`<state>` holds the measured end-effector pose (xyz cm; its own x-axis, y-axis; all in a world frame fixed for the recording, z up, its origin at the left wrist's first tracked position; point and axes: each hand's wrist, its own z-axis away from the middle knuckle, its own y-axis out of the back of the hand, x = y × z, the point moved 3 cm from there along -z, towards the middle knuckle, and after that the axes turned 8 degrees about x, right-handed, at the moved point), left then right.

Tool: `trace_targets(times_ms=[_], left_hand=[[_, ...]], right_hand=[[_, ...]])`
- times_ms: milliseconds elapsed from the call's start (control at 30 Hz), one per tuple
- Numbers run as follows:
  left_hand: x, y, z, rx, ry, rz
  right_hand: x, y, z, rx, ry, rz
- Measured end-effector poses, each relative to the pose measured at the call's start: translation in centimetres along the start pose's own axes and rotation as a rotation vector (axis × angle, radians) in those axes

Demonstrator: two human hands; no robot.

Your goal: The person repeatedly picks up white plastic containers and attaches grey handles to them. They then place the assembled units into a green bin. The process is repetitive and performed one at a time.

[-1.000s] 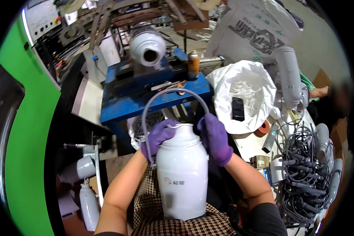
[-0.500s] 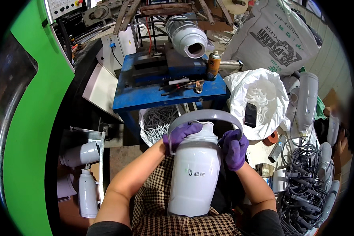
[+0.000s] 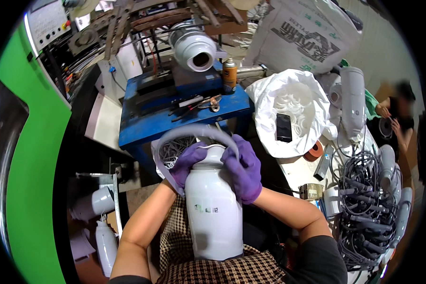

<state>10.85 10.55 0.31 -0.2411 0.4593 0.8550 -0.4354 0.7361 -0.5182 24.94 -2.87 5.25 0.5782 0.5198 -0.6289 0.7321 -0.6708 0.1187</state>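
Observation:
A glossy pale grey thermos jug body (image 3: 214,203) stands upright against my lap, with a spouted neck. A curved grey carry handle (image 3: 194,130), smeared by motion, arches over the neck. My left hand (image 3: 187,163), in a purple glove, is closed at the left side of the neck, thumb at the rim. The handle's left arm runs across the outside of that glove. My right hand (image 3: 244,168), gloved likewise, closes around the handle's right end beside the jug's shoulder. Its fingertips are partly hidden.
Ahead is a blue metal bench (image 3: 184,116) with pliers (image 3: 189,106), a spray can (image 3: 229,75) and another jug (image 3: 194,47). A white sack (image 3: 265,137) of pale rings stands right, near bundled dark handles (image 3: 367,213). At far right, a person's hands (image 3: 394,124) hold something round.
My right hand has moved inward against the jug's neck and shoulder, bringing the handle's right end with it. The view has turned, so the surroundings sit further left.

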Motion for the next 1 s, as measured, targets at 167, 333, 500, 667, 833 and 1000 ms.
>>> trace_targets(times_ms=[167, 333, 500, 667, 833, 1000], left_hand=[[0.0, 0.6, 0.0, 0.151, -0.011, -0.091], [-1.3, 0.3, -1.2, 0.186, 0.052, 0.071], [-0.7, -0.5, -1.8, 0.425, -0.299, 0.304], [0.2, -3.3, -1.2, 0.129, -0.507, -0.318], [-0.1, -3.2, -1.7, -0.088, -0.383, 0.518], [-1.2, -1.3, -2.5, 0.124, -0.310, 0.334]], right_hand=[[4.8, -1.0, 0.5, 0.169, -0.751, -0.516], [6.9, 0.0, 1.2, 0.155, -0.917, -0.916], [8.3, 1.6, 1.7, 0.042, -0.668, -0.539], [8.7, 2.4, 2.3, 0.113, -0.692, -0.718], [8.6, 3.0, 3.0, -0.035, -0.625, -0.438], [9.8, 2.3, 4.0, 0.011, -0.779, -0.805]])
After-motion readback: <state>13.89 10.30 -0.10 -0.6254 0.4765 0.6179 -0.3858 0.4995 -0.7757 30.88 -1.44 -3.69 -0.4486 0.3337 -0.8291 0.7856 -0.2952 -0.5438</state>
